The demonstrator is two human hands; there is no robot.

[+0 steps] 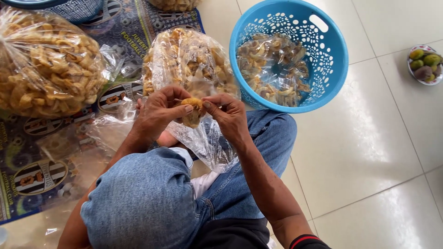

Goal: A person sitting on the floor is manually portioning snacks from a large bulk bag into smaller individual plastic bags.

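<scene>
Both your hands pinch a small clear bag of fried crackers just above your lap.

Largest first: the patterned mat (pixel 134 27) on the tiled floor (pixel 369 152) carries a big clear sack of crackers (pixel 46 64) to your left, and a second sack (pixel 189 60) stands just behind your hands. The blue perforated basket (pixel 330 55) to the right holds packed cracker bags (pixel 272 69); a small bowl of fruit (pixel 424 64) sits well apart at the right edge. Your left hand (pixel 159 113) and right hand (pixel 228 115) are both closed, fingertips gripping the small bag (pixel 194 113) at its gathered top, the loose plastic hanging down between your knees. It likely handles light, slippery and crinkly, and the crackers look brittle, so hold it by the plastic neck rather than squeezing the contents.
</scene>
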